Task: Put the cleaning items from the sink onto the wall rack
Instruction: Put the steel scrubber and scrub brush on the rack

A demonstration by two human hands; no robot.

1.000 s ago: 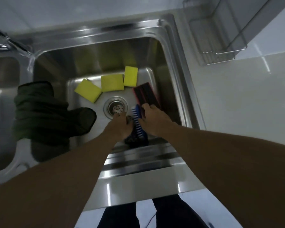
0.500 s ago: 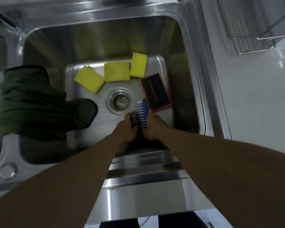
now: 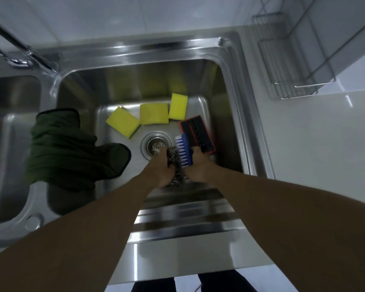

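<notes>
Both my hands are down in the steel sink (image 3: 236,114), near its front wall. My left hand (image 3: 160,171) is closed around a steel wool scourer (image 3: 172,156). My right hand (image 3: 198,167) grips a blue scrub brush (image 3: 183,150) with white bristles. Just behind the brush lies a red and black brush (image 3: 198,133). Three yellow sponges (image 3: 122,124) (image 3: 154,116) (image 3: 178,106) lie in a row along the sink's far side. The wire wall rack (image 3: 291,81) hangs at the upper right, with nothing visible in it.
A dark green cloth (image 3: 65,148) drapes over the divider between this basin and a second basin (image 3: 9,123) on the left. The drain (image 3: 155,145) sits mid-sink. A tap (image 3: 19,49) stands at the back left. White counter (image 3: 314,144) lies to the right.
My hands stay together over the scourer and blue brush in the sink. The view has tilted up again, so the rack and back wall show more than half a second ago.
</notes>
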